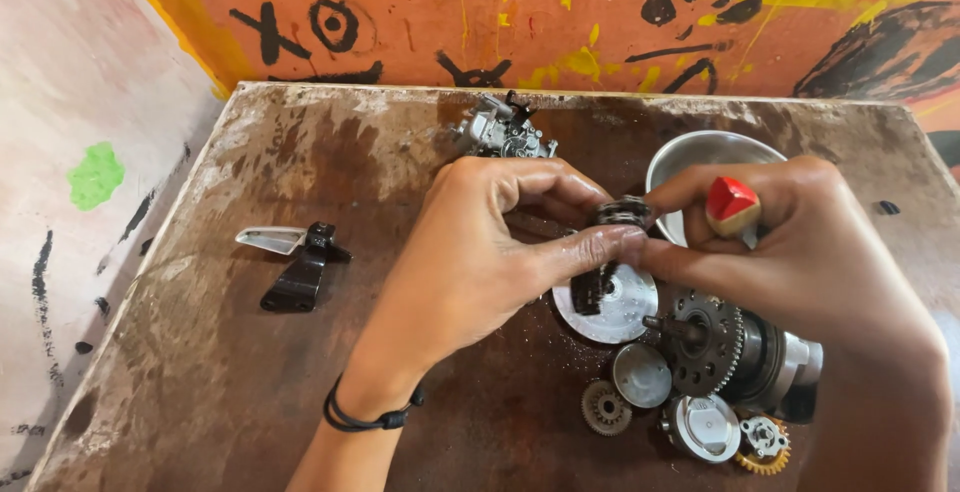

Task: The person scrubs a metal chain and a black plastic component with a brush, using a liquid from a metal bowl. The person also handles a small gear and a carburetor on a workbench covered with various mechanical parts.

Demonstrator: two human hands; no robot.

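1. Above the middle of the stained brown worktable [250, 352], both hands meet over a small dark ribbed metal part [622, 214], probably a short stack of clutch plates or a small gear cluster; its exact kind is hard to tell.
2. The left hand [470, 252] pinches this part between thumb and curled fingers, with the thumb running along its near side. The right hand [800, 242], which wears a ring with a red stone [732, 204], closes on it from the right with its fingertips. Both grips are narrow and tight on the part.
3. The part sits right at the fingertips, between the two hands, lifted clear of the table and directly above a round silver disc [612, 304] with a dark toothed piece standing at its left edge.
4. To do this well, I judge the fingers should keep the ribs squared and aligned, with even pressure from both sides, since the surfaces look oily and a slip would drop the part among the loose pieces below.
5. Near right of the disc lie a toothed gear and shaft assembly [715, 337], a small silver cap [641, 375], a small gear [606, 408] and a piston-like cylinder [703, 427].
6. Far of the hands stand a carburettor-like casting [503, 132] and a steel bowl [700, 152]; a black lever bracket [300, 267] lies well to the left.
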